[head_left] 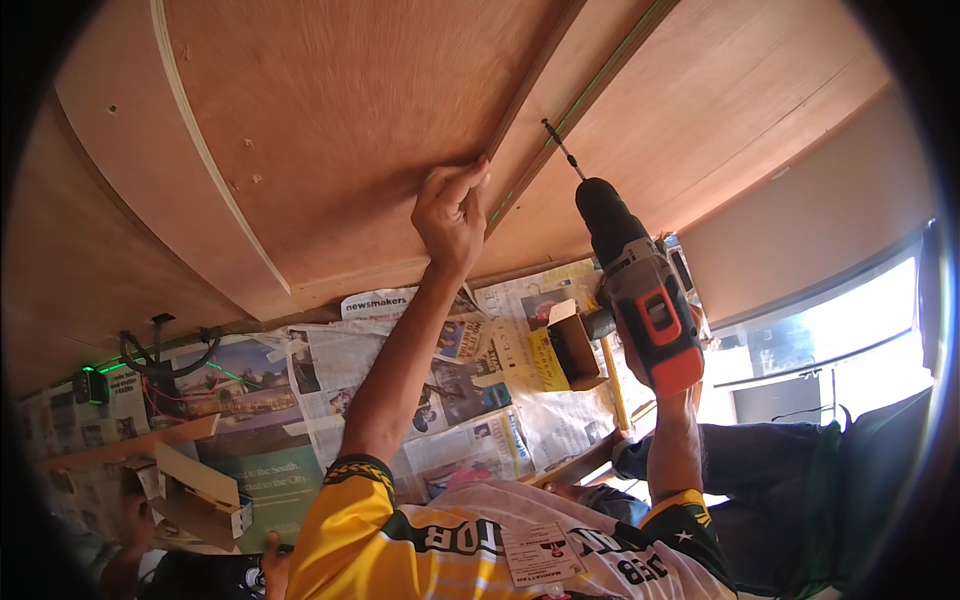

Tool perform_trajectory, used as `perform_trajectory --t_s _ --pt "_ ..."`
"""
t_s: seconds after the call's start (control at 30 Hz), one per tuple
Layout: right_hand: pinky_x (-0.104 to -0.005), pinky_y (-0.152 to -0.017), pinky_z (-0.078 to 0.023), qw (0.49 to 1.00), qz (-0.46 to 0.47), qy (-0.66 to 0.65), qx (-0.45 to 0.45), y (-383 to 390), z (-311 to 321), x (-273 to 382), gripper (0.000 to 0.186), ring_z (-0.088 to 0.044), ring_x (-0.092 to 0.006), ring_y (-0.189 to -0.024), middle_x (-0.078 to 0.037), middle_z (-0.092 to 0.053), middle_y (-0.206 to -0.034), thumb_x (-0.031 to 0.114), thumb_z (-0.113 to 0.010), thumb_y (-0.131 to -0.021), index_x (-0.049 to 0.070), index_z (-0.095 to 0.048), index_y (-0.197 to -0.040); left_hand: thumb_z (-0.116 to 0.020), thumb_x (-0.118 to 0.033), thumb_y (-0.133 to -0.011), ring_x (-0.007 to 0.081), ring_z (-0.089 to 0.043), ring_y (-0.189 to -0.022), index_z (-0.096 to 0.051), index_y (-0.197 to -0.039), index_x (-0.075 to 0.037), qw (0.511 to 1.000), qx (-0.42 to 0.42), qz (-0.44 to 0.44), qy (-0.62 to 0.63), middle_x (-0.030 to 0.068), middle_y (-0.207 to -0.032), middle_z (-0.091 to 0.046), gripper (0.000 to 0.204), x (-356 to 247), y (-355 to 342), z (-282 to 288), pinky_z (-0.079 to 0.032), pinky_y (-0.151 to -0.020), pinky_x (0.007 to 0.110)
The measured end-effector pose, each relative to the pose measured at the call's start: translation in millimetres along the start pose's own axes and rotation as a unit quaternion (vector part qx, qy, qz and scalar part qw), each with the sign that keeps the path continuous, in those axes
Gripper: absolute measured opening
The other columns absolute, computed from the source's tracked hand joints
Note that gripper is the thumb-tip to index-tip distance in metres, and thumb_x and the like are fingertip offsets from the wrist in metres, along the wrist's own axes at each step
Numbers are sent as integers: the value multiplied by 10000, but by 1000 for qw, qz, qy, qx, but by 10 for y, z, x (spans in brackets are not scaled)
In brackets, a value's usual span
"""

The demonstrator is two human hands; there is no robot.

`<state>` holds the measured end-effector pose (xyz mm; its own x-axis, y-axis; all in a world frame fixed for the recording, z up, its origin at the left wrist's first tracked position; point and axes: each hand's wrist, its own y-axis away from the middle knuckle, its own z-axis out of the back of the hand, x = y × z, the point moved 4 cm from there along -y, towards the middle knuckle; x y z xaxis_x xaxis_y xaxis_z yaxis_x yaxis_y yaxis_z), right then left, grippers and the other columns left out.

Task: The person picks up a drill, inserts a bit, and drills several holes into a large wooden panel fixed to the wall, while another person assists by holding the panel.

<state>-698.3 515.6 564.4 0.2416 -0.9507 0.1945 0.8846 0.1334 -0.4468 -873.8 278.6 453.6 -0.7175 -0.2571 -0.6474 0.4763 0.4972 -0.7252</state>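
Observation:
My right hand (628, 343) is wrapped round the grip of a red, black and grey cordless drill (650, 300), which hides most of its fingers. The drill points up at a wooden strip (590, 95) on the plywood panel (340, 110). A dark screw (552, 133) stands at the end of its bit (575, 165), close to a green laser line along the strip. My left hand (452, 215) is raised to the panel, its fingers curled and pinched at the edge of the wood. Whatever lies between those fingertips is hidden.
Newspaper sheets (460, 390) cover the surface below, with a small open cardboard box (572, 345) and a yellow-handled hammer (614, 385). A laser level (90, 385) glows green at left, near dark cables (165, 360). Another person's hand (275, 565) shows lower left; dark clothing (760, 470) lies right.

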Motion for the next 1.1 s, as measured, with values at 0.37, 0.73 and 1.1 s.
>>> perform_trajectory --t_s 0.37,0.73,1.1 --pt "-447 -746 -570 937 7 -336 -99 527 -503 211 625 -721 -402 -843 -205 -708 -911 225 -775 -728 31 -588 -1291 -697 -98 -988 250 -665 -1104 -670 -1341 -17 984 151 86 -26 157 -1309 -650 364 -12 591 621 -566 -848 355" --pt "-341 -589 -543 895 -144 -417 -68 2313 -1735 -516 295 -700 -266 -637 -89 -681 -756 138 -836 -779 41 -652 -989 -702 -86 -960 157 -651 -941 -699 -1286 -11 865 249 363 -240 79 -1140 -694 335 -122 2301 2654 -528 -820 301" --pt "-416 -845 -553 852 -150 -500 28 2671 -1900 -645 427 -694 -342 -923 -160 -683 -1019 179 -736 -848 10 -649 -1231 -697 -64 -984 125 -618 -900 -698 -1299 -35 910 376 158 -71 41 -1061 -678 315 -940 1553 333 -504 -775 276"
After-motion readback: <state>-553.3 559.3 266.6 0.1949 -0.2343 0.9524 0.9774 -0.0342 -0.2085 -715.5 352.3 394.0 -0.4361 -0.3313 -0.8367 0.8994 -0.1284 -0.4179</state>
